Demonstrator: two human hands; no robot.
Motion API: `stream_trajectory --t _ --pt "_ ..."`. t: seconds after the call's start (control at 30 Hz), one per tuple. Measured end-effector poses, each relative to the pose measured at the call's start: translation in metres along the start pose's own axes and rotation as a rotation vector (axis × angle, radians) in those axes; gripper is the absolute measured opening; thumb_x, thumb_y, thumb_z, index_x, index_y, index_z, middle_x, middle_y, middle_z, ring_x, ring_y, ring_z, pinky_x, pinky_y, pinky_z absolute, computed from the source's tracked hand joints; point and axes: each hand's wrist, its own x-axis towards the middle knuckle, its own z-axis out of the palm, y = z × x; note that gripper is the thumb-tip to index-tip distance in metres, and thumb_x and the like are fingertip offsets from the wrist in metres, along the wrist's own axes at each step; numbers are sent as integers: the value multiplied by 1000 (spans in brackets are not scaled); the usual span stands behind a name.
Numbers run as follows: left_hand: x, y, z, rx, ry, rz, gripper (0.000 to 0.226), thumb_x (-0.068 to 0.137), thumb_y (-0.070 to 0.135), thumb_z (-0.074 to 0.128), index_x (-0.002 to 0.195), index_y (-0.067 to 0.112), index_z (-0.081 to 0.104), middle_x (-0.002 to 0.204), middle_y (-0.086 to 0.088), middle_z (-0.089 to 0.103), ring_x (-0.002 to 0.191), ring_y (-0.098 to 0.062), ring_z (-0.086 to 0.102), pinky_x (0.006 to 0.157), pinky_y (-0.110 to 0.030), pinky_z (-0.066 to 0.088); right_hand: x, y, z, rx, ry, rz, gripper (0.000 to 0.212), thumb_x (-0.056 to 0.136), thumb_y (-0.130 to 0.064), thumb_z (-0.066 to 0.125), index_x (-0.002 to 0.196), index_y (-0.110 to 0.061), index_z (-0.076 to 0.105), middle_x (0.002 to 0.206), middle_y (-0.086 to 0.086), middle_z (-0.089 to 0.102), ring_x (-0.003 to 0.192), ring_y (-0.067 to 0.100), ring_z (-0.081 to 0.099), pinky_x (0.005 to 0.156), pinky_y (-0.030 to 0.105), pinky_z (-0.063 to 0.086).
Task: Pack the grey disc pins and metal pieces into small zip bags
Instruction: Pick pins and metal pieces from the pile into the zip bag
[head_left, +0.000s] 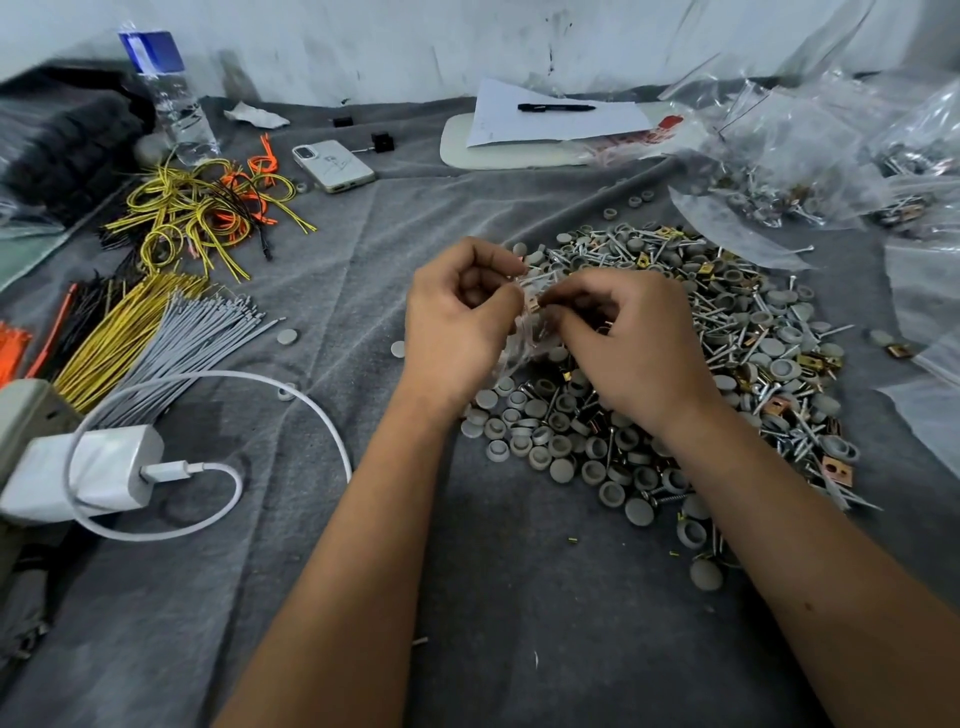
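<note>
Fingers: my left hand (457, 317) and right hand (623, 338) both pinch the small zip bag (522, 340) between them, copper metal piece (532, 306) at its mouth.
Below: pile of grey disc pins (675, 374) on grey cloth (363, 519), partly hidden by my hands.
Left: wire bundles (156, 322), charger (88, 473), phone (332, 165).
Right: filled bags (789, 156).

Even, soft, cool light; shadows faint. Centre sharp. Wide-angle bending at edges; far-left water bottle (165, 88) smeared. Glare on far-right plastic bags (810, 140).
</note>
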Motion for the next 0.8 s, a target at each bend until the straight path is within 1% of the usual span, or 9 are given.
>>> stream_trajectory --t 0.07,0.2,0.3,0.37,0.43,0.5,0.57,0.73,0.8 --pt "1 0 0 -19 23 -5 15 76 3 61 85 12 68 59 6 61 54 -13 54 55 -29 44 0 -1 0 43 -13 12 18 93 -7 72 104 -18 79 94 -14 76 86 -4 70 77 13 56" --pt "3 0 -3 -107 120 -10 19 80 -4 59 85 12 68 57 4 58 51 -11 51 50 -25 43 0 -4 -1 232 -20 47 24 99 -7 64 120 -17 68 95 -7 76 70 2 70 55 14 52" --pt "7 1 -9 -243 266 -66 21 84 -9 57 86 9 66 55 6 56 49 -9 48 48 -24 41 -1 -4 -2 138 -17 2 20 95 -13 72 112 -19 63 95 -11 74 80 -1 71 68 13 54" --pt "10 4 -13 -416 334 -112 14 78 -3 59 82 9 66 58 0 55 52 -14 47 50 -28 37 -2 -3 -2 -44 -101 -96 15 90 -16 77 104 -19 71 94 -15 71 88 -3 66 82 10 49" --pt "12 7 -19 -602 356 -140 12 74 0 59 80 8 66 64 -6 57 58 -18 48 58 -32 38 -2 -1 1 -212 -216 -180 13 88 -24 80 101 -21 76 96 -13 71 93 6 60 88 18 42" --pt "13 11 -26 -736 354 -138 12 82 -3 57 83 6 65 70 -8 57 62 -19 51 61 -33 42 -3 1 4 -320 -327 -219 17 88 -32 79 103 -25 77 99 -10 70 101 12 52 90 29 41" --pt "14 14 -32 -820 369 -140 17 92 -7 49 88 4 62 71 -8 57 60 -17 53 56 -27 47 -4 1 5 -375 -402 -223 17 88 -39 78 102 -30 76 99 -11 66 104 12 46 90 32 43" --pt "17 22 -53 -936 398 -68 17 94 -6 44 89 4 56 68 -4 49 57 -13 46 51 -23 40 -6 -2 6 -372 -443 -203 19 87 -43 77 104 -35 74 101 -12 59 106 11 43 93 32 43" --pt "17 23 -58 -905 414 -2 16 92 -7 46 88 4 57 68 -3 50 58 -13 45 54 -25 37 -7 -3 6 -365 -455 -193 22 86 -45 76 107 -36 73 102 -13 56 106 10 41 95 32 41"
